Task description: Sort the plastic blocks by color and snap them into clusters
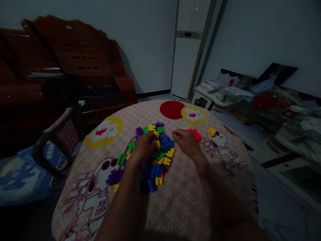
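A pile of coloured plastic building pieces (160, 150) in blue, yellow, green and purple lies mid-table on a pink patterned tablecloth (185, 201). My left hand (144, 144) rests on the pile with its fingers curled down into the pieces; what they grip is hidden. My right hand (185, 141) hovers just right of the pile, fingers bent and drawn together, beside a red piece (195, 134). Whether the fingers hold the red piece is unclear. A lone yellow piece (212, 131) sits further right.
A dark chair (57, 140) stands at the table's left edge with a wooden sofa (62, 67) behind it. A low white cabinet (213, 98) and cluttered furniture (276, 107) line the right side. A white door (187, 50) is at the back.
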Demonstrator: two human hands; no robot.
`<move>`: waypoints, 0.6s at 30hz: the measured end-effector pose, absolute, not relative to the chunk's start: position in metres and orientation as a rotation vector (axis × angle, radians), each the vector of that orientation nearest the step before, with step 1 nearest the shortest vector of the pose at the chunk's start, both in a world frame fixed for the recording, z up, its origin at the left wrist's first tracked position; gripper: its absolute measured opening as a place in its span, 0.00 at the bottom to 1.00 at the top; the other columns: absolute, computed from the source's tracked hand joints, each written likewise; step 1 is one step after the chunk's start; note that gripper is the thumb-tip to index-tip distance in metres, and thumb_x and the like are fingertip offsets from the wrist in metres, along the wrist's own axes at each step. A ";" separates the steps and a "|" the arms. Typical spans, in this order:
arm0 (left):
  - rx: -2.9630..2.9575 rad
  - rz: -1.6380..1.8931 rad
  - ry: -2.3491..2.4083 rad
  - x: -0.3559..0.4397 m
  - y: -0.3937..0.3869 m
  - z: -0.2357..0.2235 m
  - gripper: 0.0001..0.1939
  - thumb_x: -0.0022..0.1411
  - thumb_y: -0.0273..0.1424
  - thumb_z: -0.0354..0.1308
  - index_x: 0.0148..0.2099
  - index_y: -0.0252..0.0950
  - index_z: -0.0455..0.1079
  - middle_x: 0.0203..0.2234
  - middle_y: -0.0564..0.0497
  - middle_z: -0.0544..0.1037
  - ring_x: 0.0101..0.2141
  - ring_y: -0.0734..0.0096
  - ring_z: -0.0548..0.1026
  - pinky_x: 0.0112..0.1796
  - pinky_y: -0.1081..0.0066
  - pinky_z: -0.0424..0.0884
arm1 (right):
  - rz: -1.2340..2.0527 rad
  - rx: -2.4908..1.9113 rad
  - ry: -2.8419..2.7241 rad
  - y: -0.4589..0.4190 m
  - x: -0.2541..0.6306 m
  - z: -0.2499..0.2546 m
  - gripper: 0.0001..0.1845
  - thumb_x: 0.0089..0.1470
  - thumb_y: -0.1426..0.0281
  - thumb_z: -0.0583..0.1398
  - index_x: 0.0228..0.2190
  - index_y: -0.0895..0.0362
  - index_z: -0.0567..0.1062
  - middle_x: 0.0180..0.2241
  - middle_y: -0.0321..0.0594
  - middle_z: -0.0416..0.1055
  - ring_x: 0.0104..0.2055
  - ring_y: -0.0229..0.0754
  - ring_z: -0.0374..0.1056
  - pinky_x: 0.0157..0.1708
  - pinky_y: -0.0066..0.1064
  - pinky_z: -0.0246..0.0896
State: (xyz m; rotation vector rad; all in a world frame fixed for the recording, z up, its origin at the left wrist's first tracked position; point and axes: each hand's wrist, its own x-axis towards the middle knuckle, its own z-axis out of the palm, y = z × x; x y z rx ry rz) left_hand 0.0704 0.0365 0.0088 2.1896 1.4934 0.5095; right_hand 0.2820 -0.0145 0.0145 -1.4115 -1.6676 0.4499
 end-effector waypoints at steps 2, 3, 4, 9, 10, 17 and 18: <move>2.170 0.681 1.411 0.075 0.033 0.016 0.17 0.54 0.25 0.59 0.48 0.37 0.75 0.38 0.48 0.82 0.40 0.62 0.79 0.42 0.67 0.72 | 0.523 -1.364 -1.738 -0.016 0.268 0.015 0.09 0.57 0.68 0.62 0.37 0.54 0.83 0.37 0.41 0.81 0.38 0.43 0.75 0.40 0.31 0.66; 2.157 0.745 1.354 0.079 0.031 0.019 0.17 0.55 0.25 0.59 0.48 0.37 0.75 0.38 0.48 0.82 0.40 0.62 0.79 0.42 0.67 0.72 | 0.543 -1.343 -1.761 -0.017 0.264 0.016 0.10 0.57 0.68 0.62 0.39 0.54 0.83 0.37 0.41 0.81 0.38 0.42 0.75 0.41 0.31 0.66; 2.145 0.793 1.298 0.083 0.028 0.022 0.17 0.55 0.26 0.59 0.49 0.37 0.75 0.38 0.48 0.82 0.40 0.63 0.79 0.42 0.67 0.73 | 0.555 -1.326 -1.779 -0.018 0.262 0.018 0.10 0.58 0.69 0.62 0.39 0.55 0.83 0.37 0.41 0.81 0.38 0.42 0.74 0.41 0.31 0.66; 2.119 0.939 1.189 0.102 0.017 0.021 0.17 0.57 0.27 0.58 0.50 0.36 0.75 0.38 0.48 0.82 0.39 0.64 0.79 0.43 0.66 0.74 | 0.605 -1.368 -1.770 -0.021 0.271 0.027 0.08 0.57 0.71 0.62 0.31 0.56 0.82 0.31 0.38 0.79 0.33 0.39 0.72 0.36 0.29 0.63; 2.108 0.962 1.186 0.106 0.015 0.019 0.17 0.57 0.27 0.58 0.50 0.36 0.75 0.39 0.48 0.82 0.39 0.64 0.79 0.43 0.66 0.74 | 0.630 -1.383 -1.760 -0.022 0.274 0.029 0.07 0.56 0.71 0.62 0.30 0.56 0.82 0.29 0.37 0.79 0.32 0.39 0.71 0.35 0.28 0.62; 2.018 1.045 1.107 0.116 0.012 0.014 0.19 0.61 0.30 0.58 0.55 0.36 0.73 0.40 0.46 0.82 0.40 0.64 0.80 0.42 0.67 0.76 | 0.692 -1.432 -1.678 -0.021 0.303 0.032 0.07 0.54 0.71 0.62 0.28 0.58 0.81 0.23 0.36 0.76 0.27 0.38 0.71 0.30 0.27 0.63; 2.007 1.066 1.097 0.116 0.012 0.014 0.19 0.62 0.31 0.57 0.55 0.35 0.72 0.40 0.46 0.82 0.40 0.64 0.80 0.42 0.67 0.76 | 0.635 -1.477 -1.628 -0.019 0.312 0.031 0.08 0.54 0.70 0.62 0.28 0.58 0.81 0.23 0.36 0.76 0.27 0.38 0.71 0.29 0.27 0.63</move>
